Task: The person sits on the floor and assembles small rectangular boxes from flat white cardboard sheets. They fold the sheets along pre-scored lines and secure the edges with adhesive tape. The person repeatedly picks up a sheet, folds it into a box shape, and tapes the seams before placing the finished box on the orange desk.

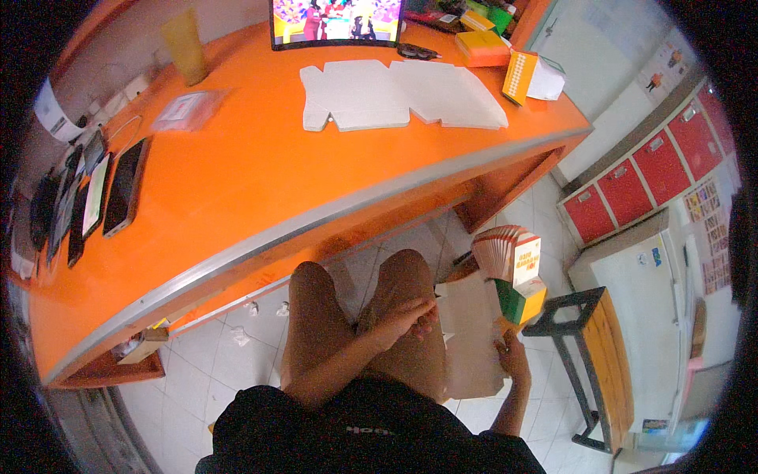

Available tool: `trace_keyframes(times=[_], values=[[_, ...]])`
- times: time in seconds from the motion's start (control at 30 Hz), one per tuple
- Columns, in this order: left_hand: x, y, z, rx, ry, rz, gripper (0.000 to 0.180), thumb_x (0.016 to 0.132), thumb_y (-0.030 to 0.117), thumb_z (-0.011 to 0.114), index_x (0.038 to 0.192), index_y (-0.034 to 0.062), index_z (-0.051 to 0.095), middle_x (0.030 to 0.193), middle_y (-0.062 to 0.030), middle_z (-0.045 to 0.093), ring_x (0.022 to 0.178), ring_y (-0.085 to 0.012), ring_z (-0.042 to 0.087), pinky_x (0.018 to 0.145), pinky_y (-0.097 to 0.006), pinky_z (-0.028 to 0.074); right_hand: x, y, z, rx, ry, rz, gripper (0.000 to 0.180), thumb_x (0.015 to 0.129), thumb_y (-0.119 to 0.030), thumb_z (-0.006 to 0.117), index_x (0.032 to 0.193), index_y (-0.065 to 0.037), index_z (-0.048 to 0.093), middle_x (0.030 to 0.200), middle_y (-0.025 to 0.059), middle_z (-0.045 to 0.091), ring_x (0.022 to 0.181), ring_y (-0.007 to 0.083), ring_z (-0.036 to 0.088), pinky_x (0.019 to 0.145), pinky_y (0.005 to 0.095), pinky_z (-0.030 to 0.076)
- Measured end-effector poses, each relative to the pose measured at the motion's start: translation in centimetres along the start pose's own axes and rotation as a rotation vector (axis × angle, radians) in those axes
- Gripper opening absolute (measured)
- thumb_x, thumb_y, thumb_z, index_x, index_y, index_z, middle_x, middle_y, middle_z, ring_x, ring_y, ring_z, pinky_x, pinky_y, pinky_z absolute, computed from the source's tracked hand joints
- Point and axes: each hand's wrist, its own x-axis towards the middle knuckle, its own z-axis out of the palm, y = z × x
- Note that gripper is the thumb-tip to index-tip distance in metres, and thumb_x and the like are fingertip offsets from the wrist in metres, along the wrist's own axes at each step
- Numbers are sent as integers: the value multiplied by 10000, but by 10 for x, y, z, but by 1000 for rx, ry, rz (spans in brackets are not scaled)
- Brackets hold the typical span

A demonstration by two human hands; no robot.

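Observation:
My left hand [407, 322] is held over my right thigh with its fingers curled together. What lies inside them, if anything, is hidden. Lower right, my right hand [513, 357] has its fingers closed at the yellow lower tip of a green and yellow carton [515, 302]. Behind that carton stands a row of nested red and white cartons [505, 251]. Both sit by a flat cardboard sheet [471, 347] beside my right leg, and my right hand is at the sheet's edge.
An orange desk [260, 166] curves ahead, bearing a flat white carton blank [359, 95], a screen [335, 24], several phones [126, 186] and a yellow cup [184, 47]. A wooden-topped bench [608, 355] and red lockers [624, 189] stand at the right. Crumpled scraps [239, 336] lie on the floor.

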Motion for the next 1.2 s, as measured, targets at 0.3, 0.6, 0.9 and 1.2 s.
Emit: trace_keyframes(times=[0.3, 0.6, 0.9, 1.2], values=[[3, -1, 56, 162, 60, 209, 421, 882, 320, 589, 1147, 9, 485, 1027, -95, 589, 968, -160, 573, 815, -289, 473, -46, -133, -20, 121, 39, -391, 261, 848, -64, 547, 1107, -58, 580, 999, 144, 637, 901, 303, 622, 778, 376, 493], [-29, 16, 49, 535, 311, 675, 396, 850, 214, 627, 1161, 14, 487, 1193, -160, 528, 1126, -272, 494, 951, -375, 392, -27, -139, 16, 332, 538, -403, 145, 782, -6, 654, 926, -13, 646, 939, 112, 664, 817, 194, 641, 717, 314, 513], [-73, 29, 42, 953, 342, 910, 405, 853, 214, 620, 1176, 16, 475, 1204, -165, 519, 1141, -279, 480, 961, -383, 379, -34, -157, 23, 838, 388, -196, 185, 817, -108, 640, 963, 6, 637, 1010, 125, 631, 906, 215, 608, 809, 322, 471], [-77, 34, 41, 1030, 397, 969, 415, 857, 214, 613, 1191, 18, 463, 1214, -169, 511, 1156, -286, 466, 971, -391, 367, -37, -163, -2, 506, 343, -384, 54, 784, -47, 659, 826, -15, 665, 1055, 109, 607, 902, 203, 606, 754, 303, 495]])
